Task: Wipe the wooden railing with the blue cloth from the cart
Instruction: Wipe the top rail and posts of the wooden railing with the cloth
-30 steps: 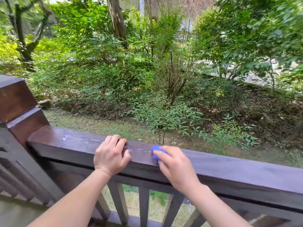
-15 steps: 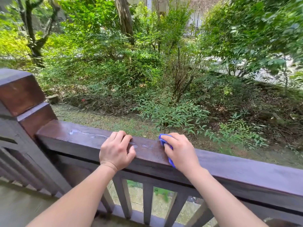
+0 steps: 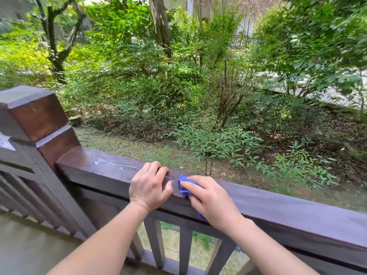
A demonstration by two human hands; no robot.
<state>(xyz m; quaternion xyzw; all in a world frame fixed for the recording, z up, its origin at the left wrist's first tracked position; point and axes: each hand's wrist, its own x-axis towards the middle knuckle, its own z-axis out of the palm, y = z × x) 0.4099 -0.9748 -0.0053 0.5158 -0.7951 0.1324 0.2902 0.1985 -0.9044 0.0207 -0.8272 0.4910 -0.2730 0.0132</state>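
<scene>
A dark wooden railing (image 3: 278, 203) runs from a post at the left down to the right edge. My right hand (image 3: 210, 201) presses a crumpled blue cloth (image 3: 183, 186) onto the rail's top; most of the cloth is hidden under the palm, with a bit showing below the wrist. My left hand (image 3: 151, 187) rests beside it, fingers curled over the rail's top edge, almost touching the cloth. A wet, shiny streak (image 3: 111, 162) lies on the rail left of my left hand.
A thick square wooden post (image 3: 33, 120) stands at the left end of the rail. Vertical balusters (image 3: 185, 249) run beneath it. Beyond the rail are shrubs, trees and a gravel strip. The cart is out of view.
My right hand has slid the cloth left along the rail, closing most of the gap to my left hand. The view has shifted, so the post now sits further right.
</scene>
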